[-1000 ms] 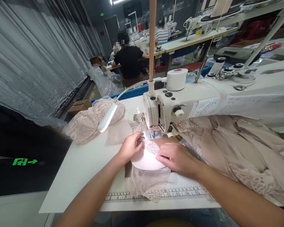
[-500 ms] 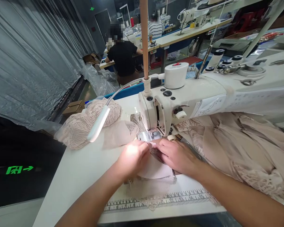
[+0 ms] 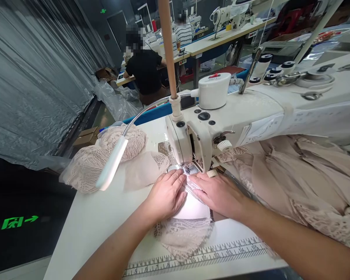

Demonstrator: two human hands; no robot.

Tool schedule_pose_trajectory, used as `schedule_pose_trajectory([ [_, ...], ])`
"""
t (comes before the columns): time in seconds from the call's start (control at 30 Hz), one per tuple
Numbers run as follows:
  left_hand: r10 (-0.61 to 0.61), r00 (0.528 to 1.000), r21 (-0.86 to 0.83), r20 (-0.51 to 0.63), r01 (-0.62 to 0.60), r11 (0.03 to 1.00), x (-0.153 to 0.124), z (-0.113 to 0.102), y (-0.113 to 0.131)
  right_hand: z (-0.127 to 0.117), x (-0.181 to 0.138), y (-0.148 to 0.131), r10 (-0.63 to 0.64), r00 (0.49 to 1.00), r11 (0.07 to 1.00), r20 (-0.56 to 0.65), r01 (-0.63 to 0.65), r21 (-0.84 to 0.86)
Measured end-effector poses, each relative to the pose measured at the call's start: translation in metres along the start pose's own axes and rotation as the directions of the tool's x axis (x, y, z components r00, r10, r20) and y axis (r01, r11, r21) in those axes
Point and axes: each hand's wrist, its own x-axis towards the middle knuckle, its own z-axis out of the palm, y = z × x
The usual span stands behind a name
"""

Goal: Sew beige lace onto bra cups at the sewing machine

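Note:
My left hand lies on the left side of a beige lace piece, its fingers stretched out flat and pointing at the needle area. From the right, my right hand rests on the same work with its fingers extended, close to the presser foot. Between the hands shows a smooth white panel, with a lace strip running up towards the needle of the sewing machine. The scalloped lace end hangs loosely towards me on the table. My fingertips partly cover the seam area.
A lamp on a bendy neck leans over the left side. Lace cups and a sheer piece lie there. Beige fabric is heaped at right. A printed ruler lines the front edge. A co-worker sits beyond.
Both hands have gone from bunched, pinching fingers to lying flatter on the fabric. The lace end now shows more spread out. The whole view has shifted slightly.

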Motion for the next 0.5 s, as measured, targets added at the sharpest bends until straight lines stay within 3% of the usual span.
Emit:
schedule_pose_trajectory([
  [0.5, 0.132, 0.987, -0.086, 0.087, -0.124, 0.988, 0.019, -0.01, -0.021, 0.002, 0.006, -0.005, 0.073, 0.989, 0.994, -0.127, -0.083, -0.074],
])
